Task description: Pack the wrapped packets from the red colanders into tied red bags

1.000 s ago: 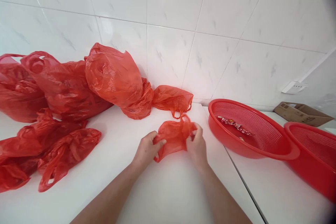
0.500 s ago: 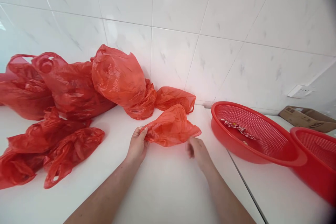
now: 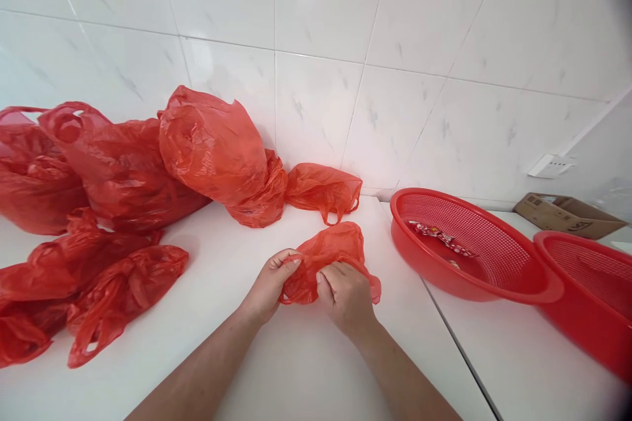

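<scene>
A thin red plastic bag is stretched between my two hands, low over the white table. My left hand pinches its left edge between thumb and fingers. My right hand is closed on the near side of the bag, close to the left hand, with its fingertips curled into the plastic. Part of the bag hangs out past the right knuckles. Behind it, against the wall, lies another small red plastic bag with a loop handle toward me.
Large filled red bags stand along the tiled wall at left, with smaller red bags in front. At right, a red colander basket holds patterned packets, beside a second red basket. A cardboard box sits behind. A seam crosses the white table.
My right hand has moved left and closed on the bag near my left hand. The bag has come lower and nearer, bunching between the hands. The view has shifted slightly right.
</scene>
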`<state>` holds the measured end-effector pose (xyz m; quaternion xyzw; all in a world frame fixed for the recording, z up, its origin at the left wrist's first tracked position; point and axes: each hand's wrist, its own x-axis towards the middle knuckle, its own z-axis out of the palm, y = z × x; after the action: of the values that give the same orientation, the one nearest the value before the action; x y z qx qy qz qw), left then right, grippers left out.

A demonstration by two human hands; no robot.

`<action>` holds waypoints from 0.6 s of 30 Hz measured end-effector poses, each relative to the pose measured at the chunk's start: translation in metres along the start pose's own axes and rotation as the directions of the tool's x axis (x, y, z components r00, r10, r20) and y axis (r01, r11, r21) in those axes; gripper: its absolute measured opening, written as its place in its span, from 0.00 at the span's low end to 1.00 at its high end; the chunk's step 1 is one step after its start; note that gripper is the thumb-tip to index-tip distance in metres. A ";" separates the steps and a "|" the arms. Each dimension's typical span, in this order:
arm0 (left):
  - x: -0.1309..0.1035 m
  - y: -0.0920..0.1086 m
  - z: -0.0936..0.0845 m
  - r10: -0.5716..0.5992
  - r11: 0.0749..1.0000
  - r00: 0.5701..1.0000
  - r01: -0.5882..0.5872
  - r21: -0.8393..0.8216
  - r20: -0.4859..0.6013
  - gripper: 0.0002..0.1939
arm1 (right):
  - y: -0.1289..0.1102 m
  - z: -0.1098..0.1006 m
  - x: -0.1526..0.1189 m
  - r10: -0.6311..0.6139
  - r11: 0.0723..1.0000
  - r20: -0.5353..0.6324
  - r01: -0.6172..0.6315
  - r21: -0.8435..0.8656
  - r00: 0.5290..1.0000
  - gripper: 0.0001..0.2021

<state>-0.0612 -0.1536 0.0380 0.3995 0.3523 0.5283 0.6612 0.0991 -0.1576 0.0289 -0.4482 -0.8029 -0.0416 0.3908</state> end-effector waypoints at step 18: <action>-0.002 0.002 0.005 -0.062 0.979 0.989 0.086 -0.183 0.132 0.15 | 0.003 -0.014 0.005 0.071 0.974 -0.186 -0.108 -0.197 0.980 0.13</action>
<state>-0.0581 -0.1559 0.0418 0.3540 0.2731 0.5082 0.7361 0.1077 -0.1585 0.0406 -0.5166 -0.7350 -0.1467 0.4140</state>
